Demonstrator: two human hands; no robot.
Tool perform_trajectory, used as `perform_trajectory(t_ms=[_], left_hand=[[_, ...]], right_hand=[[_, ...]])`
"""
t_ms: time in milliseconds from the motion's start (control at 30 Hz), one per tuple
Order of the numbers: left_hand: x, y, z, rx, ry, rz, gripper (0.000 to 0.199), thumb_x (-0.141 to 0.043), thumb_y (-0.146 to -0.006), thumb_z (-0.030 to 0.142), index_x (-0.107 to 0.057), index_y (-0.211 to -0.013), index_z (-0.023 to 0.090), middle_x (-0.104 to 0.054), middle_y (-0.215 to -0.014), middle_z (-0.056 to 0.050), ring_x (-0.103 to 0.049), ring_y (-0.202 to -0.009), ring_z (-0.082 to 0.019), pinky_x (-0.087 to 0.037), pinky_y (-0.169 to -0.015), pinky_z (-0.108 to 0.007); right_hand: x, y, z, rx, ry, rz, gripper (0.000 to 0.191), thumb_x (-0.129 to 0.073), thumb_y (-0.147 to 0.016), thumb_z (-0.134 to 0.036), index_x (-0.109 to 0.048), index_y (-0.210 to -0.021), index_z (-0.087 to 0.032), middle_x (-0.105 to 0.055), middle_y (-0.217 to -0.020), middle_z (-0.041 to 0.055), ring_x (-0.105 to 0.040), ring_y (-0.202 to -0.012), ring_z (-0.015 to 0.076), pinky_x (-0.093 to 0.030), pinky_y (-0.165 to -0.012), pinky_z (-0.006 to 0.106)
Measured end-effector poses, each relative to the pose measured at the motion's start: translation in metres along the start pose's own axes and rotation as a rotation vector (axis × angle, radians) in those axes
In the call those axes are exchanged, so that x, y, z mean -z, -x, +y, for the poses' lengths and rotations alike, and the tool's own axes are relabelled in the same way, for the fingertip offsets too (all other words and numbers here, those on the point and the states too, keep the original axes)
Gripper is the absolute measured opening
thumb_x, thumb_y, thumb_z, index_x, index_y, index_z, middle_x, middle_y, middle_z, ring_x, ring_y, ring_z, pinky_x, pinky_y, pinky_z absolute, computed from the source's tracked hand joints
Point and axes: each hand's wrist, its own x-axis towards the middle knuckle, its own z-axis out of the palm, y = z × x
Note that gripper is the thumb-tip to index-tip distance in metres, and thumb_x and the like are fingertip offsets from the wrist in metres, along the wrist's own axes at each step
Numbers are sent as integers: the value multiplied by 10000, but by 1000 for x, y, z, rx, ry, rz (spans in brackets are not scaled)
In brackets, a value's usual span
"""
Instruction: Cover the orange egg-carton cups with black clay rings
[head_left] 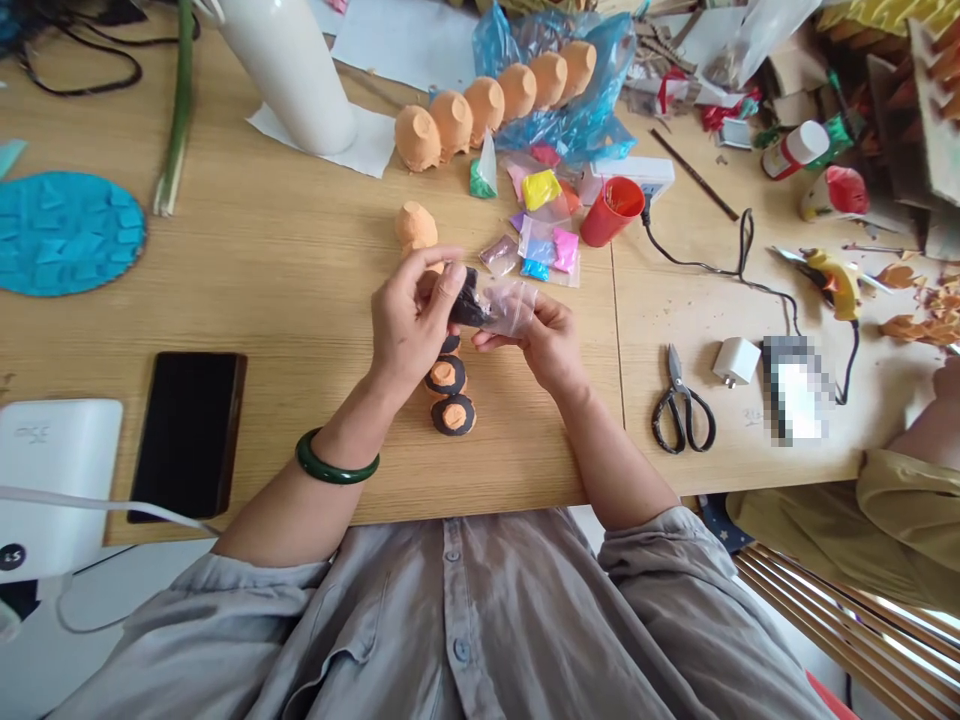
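My left hand (411, 322) grips one end of a small clear plastic bag with black clay (468, 299) in it. At the bag's other end, the thumb and fingers of my right hand (553, 342) pinch the clear plastic. Beneath my hands runs a row of orange egg-carton cups (415, 226), partly hidden by my left hand. Black rings (453, 414) surround the tips of the cups nearest me. Farther back lies another orange egg-carton strip (484, 100), with no black on it. Small bags of coloured clay (541, 189) are scattered beyond my right hand.
Scissors (678, 402), a white charger plug (736, 361) and a yellow glue gun (834, 280) lie to the right, with a red cup (612, 212) behind. On the left are a phone (187, 435), a blue oval piece (71, 233) and a white bottle (292, 75). Another person's arm (934, 430) rests at right.
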Motion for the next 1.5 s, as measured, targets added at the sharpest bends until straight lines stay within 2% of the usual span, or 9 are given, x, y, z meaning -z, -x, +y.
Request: perform_trajectory(t_ms=[100,233,400,533,767,1033,1233,1367,1500], left_hand=[[-2,6,5,70,11,-24,554,-594,-1074,776,-784,-1160,263,-684,-793,-2,-549,-531,-106,-454,-460,-252],[-1,8,5,48,-58,28,526,-564,-1103,737,-787,-1149,263,-652,-759,0,-606,-605,-137,-483,-520,-265],[0,3,1,-9,-128,164,522,-580,-1088,750,-782,-1120,270,-759,-859,-32,-700,-739,-177,-576,-677,-322],[0,1,2,-15,-89,185,531,-574,-1084,772,-776,-1080,281,-831,-934,-35,-743,-782,-185,-610,-747,-355],[-3,5,6,-16,-132,163,380,-580,-1126,591,-782,-1072,274,-815,-906,-31,-741,-749,-181,-553,-709,-353],[-2,7,-2,-53,-182,139,373,-506,-1178,588,-739,-1139,300,-813,-937,10,-736,-813,-161,-527,-738,-398],[-3,13,13,-44,-197,115,356,-504,-1172,499,-770,-1170,263,-857,-1024,-57,-727,-754,-170,-546,-751,-374],[-2,13,13,-5,-206,99,388,-507,-1152,562,-791,-1155,298,-827,-979,-46,-672,-687,-175,-492,-684,-382],[1,8,3,43,-167,50,460,-503,-1132,690,-790,-1166,332,-721,-793,-5,-619,-664,-171,-407,-629,-393]], right_hand=[[5,-4,5,31,49,-5,496,-886,-877,-675,-737,-1070,-243,-828,-930,-7,-784,-750,133,-689,-717,257],[11,-7,7,213,162,81,578,-979,-773,-682,-620,-953,-267,-809,-1168,29,-773,-969,176,-720,-803,321],[7,-1,-2,278,362,15,555,-860,-857,-792,-754,-915,-250,-766,-1334,95,-764,-1124,237,-719,-828,364],[0,5,-4,200,350,-72,489,-810,-945,-732,-865,-1036,-254,-817,-1213,74,-788,-1044,218,-727,-805,331],[-6,10,5,3,209,-200,582,-876,-930,-654,-845,-1317,-220,-875,-1018,36,-790,-804,158,-730,-827,335],[-19,14,20,21,116,-105,491,-953,-859,-615,-878,-1145,-223,-871,-1004,24,-743,-713,128,-692,-747,295],[-35,20,18,10,147,11,543,-986,-730,-733,-865,-961,-257,-822,-894,6,-714,-705,150,-720,-704,312],[-37,20,14,15,112,-26,567,-1002,-708,-721,-834,-922,-223,-790,-832,-14,-684,-650,114,-677,-625,253],[-35,20,12,14,111,-94,590,-969,-751,-738,-793,-944,-208,-773,-789,-25,-693,-602,111,-675,-613,254]])
